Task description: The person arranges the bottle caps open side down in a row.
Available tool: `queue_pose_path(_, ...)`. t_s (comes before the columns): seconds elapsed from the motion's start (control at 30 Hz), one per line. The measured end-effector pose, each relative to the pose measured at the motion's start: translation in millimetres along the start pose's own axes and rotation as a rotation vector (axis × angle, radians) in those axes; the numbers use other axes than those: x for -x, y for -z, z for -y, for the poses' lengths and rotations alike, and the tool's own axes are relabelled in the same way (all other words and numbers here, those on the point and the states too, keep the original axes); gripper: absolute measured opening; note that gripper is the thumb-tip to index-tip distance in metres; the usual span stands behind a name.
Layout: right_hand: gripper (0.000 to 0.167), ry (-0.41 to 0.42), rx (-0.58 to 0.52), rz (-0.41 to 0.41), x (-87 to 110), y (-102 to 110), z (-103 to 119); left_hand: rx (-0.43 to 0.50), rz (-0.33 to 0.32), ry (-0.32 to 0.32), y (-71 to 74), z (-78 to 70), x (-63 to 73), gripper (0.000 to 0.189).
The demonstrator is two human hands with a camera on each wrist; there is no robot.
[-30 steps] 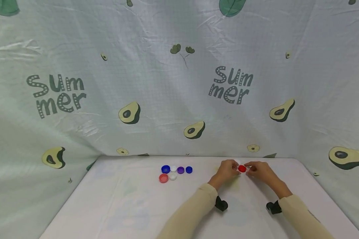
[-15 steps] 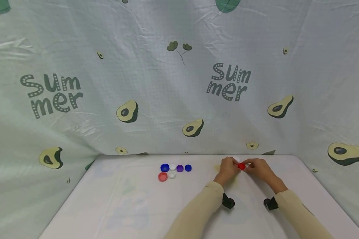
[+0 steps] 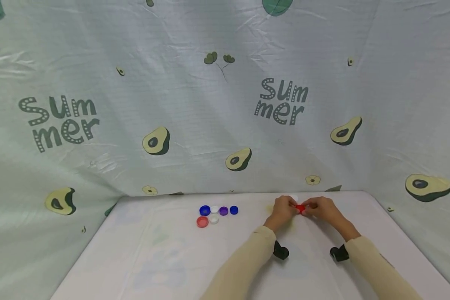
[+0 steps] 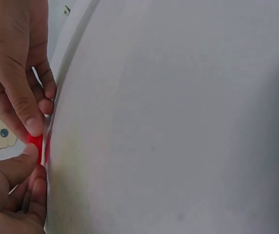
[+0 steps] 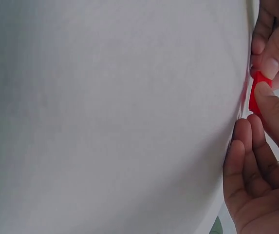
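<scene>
Both hands meet at the back right of the table, pinching a small red cap (image 3: 300, 208) between them. The left hand (image 3: 283, 209) has its thumb and fingers on the cap's left side; the right hand (image 3: 321, 209) holds the right side. In the left wrist view the red cap (image 4: 38, 151) is partly covered by both thumbs. The right wrist view shows the cap (image 5: 254, 99) close over the table edge, with the right thumb (image 5: 270, 105) pressed on it. Part of a white round piece (image 3: 294, 198) shows just behind the hands.
Left of the hands lies a cluster of round caps: a larger blue cap (image 3: 204, 210), a purple one (image 3: 223, 211), a smaller blue one (image 3: 234, 210), a pale red one (image 3: 202, 221) and two white ones (image 3: 213, 218). A printed curtain (image 3: 195, 104) hangs behind the white table (image 3: 165, 258).
The red cap, earlier a flat disc with fingers at its sides, is now pinched between both hands and tilted up. The hands have come closer together. The head view has shifted slightly.
</scene>
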State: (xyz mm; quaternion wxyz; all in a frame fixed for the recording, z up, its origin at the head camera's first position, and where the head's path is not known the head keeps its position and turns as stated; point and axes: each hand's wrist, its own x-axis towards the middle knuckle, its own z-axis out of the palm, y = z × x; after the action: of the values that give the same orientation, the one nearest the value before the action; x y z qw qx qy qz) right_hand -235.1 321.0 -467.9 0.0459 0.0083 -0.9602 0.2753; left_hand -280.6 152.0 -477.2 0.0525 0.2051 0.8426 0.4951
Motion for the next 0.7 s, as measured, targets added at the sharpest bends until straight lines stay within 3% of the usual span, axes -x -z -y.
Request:
queue_pose_path(0.2, 0.026, 0.064, -0.045, -0.042, 0.1, -2.8, 11.2, 0.071, 0.02, -0.067, 17.3, 8.9, 2.7, 0.009)
queue_pose_path(0.37, 0.03, 0.061, -0.057, -0.084, 5.8, -5.4, 22.2, 0.073, 0.057, -0.113, 31.2, 14.3, 6.5, 0.011)
queue_pose_path(0.53, 0.03, 0.105, -0.113, -0.106, 9.0, -9.9, 37.9, 0.055, 0.031, -0.164, 48.9, 18.6, 14.1, 0.013)
queue_pose_path(0.7, 0.031, 0.092, -0.129, -0.112, 12.4, -12.3, 52.2, 0.082, 0.018, -0.15, 59.4, 19.2, 24.8, 0.014)
